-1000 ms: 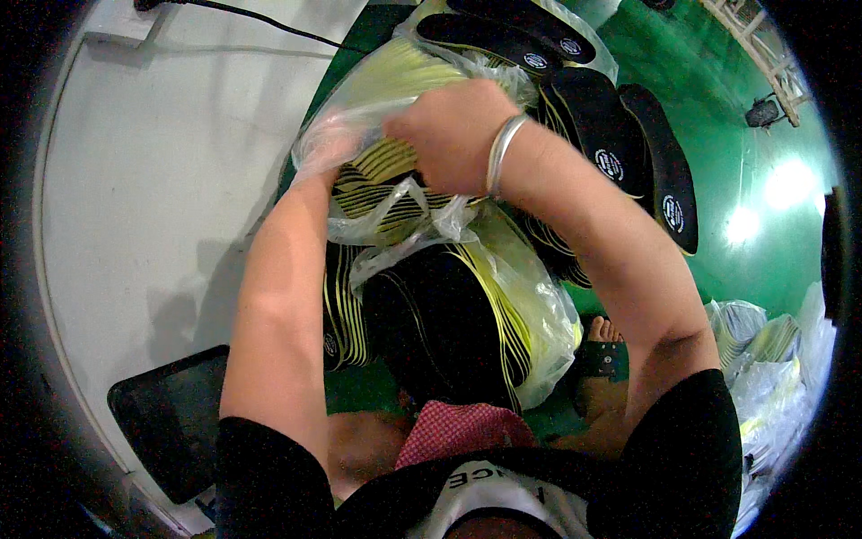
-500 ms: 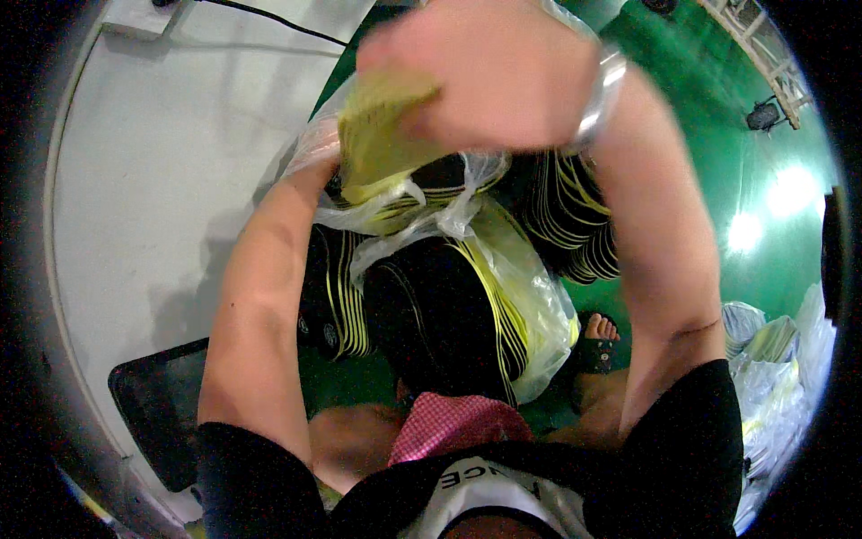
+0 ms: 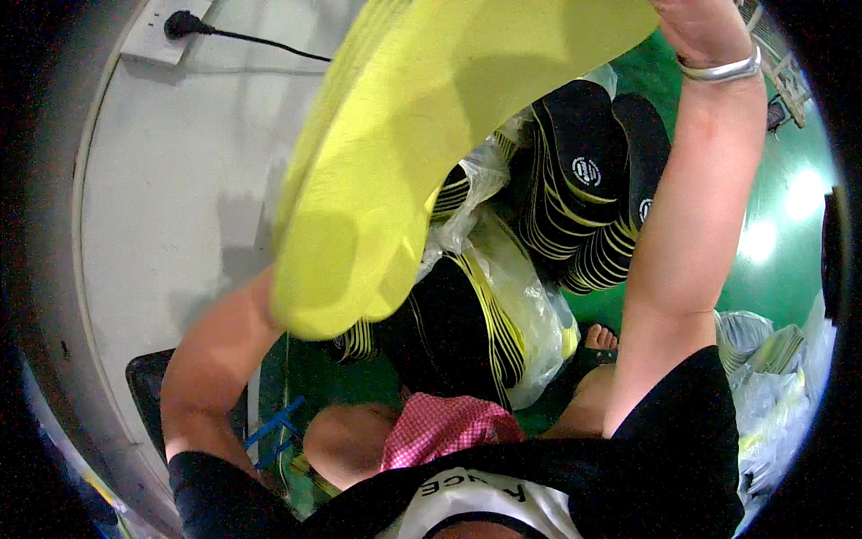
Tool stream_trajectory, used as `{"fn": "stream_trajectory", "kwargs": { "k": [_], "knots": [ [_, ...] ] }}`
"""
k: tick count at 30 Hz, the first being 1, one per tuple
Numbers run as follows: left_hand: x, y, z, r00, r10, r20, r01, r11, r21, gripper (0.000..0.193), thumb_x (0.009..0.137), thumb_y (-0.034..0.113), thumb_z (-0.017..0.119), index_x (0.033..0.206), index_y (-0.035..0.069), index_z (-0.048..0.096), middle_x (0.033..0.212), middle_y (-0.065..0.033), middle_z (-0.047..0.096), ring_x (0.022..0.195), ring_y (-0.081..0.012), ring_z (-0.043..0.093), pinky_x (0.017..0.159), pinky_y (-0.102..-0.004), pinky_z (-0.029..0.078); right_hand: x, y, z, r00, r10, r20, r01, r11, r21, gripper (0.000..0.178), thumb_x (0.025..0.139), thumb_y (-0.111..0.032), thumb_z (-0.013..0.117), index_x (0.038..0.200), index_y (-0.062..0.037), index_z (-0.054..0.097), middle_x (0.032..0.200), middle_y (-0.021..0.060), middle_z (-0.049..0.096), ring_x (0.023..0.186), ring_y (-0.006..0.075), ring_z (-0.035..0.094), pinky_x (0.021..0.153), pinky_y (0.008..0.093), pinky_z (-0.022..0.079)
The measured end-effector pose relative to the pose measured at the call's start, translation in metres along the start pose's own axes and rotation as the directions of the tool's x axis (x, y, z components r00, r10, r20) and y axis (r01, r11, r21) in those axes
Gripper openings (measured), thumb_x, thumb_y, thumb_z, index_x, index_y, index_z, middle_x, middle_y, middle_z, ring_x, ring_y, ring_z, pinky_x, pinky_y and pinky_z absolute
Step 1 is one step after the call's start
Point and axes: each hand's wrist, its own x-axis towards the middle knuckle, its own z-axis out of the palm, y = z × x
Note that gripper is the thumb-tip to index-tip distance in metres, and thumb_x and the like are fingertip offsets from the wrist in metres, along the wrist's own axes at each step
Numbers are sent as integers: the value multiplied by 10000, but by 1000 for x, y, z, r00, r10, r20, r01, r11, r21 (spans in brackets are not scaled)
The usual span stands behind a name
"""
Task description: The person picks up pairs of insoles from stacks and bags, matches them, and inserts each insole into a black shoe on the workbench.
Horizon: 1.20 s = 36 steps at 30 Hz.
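Note:
A stack of insoles [image 3: 395, 153], yellow side toward me, is held up close and spans the upper middle, running out past the top edge. My right hand [image 3: 705, 31] is at its far right end, closed on it; the fingertips are cut off by the frame. My left forearm [image 3: 220, 350] goes behind the stack's near end, so my left hand is hidden there. Below hang more insoles, black with yellow edges [image 3: 458, 323], partly inside a clear plastic bag [image 3: 530, 305].
Right of the bag stand further stacks of black insoles [image 3: 575, 189]. Bagged insoles [image 3: 768, 359] lie at the far right on the green floor [image 3: 754, 278]. A white table [image 3: 171, 207] with a black plug and cord [image 3: 260, 40] fills the left side. My foot [image 3: 600, 340] shows below.
The yellow insole stack has come up nearer and now covers much of the upper view. My right hand has moved right and up, and my left forearm has shifted left.

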Motion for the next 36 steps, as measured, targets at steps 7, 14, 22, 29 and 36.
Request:
{"fn": "stream_trajectory", "kwargs": {
  "k": [7, 14, 22, 29, 36],
  "knots": [
    [-75, -16, -70, 902, -114, 415, 425, 393, -816, 553, 619, 160, 667, 1109, -17, 482, 1025, -118, 565, 923, -226, 550, 795, -350, 432, 7, 14, -3, 1000, -5, -5, 7, 891, 455, 349, 676, -104, 661, 974, 32, 542, 872, 78, 606, 765, 130, 575, 713, 227, 442],
    [-84, -16, -76, 860, 93, 502, 504, 2, -864, 571, 605, 106, 667, 1118, -36, 461, 1012, -113, 566, 903, -219, 558, 813, -332, 426, 5, -2, 37, 999, -9, -39, 9, 1000, -12, 318, 634, -123, 636, 924, -20, 554, 696, 114, 575, 671, 216, 590, 624, 287, 463],
    [-131, 50, -101, 741, 110, 663, 641, 181, -746, 589, 692, 148, 661, 1192, -15, 396, 1080, -89, 532, 988, -158, 500, 866, -290, 383, -45, -91, 11, 820, 401, -409, -237, 888, 394, 418, 672, -193, 671, 967, 63, 524, 840, 159, 613, 771, 184, 605, 683, 287, 480],
    [-208, 95, -170, 556, 498, 665, 542, 390, -745, 587, 761, 286, 591, 1205, -31, 373, 1136, -121, 485, 1028, -176, 463, 882, -279, 360, -65, -217, -18, 766, 539, -349, -425, 833, 353, 430, 673, -172, 688, 970, 77, 504, 773, 97, 596, 666, 140, 562, 622, 242, 444],
    [-305, 69, -361, 783, 499, 371, -104, 694, -712, 464, 716, 323, 583, 1072, 37, 507, 961, -184, 563, 897, -299, 543, 782, -351, 425, -36, -367, -114, 663, 662, -350, -568, 749, 341, 543, 651, -207, 671, 1057, 75, 446, 939, 105, 550, 855, 167, 526, 783, 270, 405]
  ]
}}
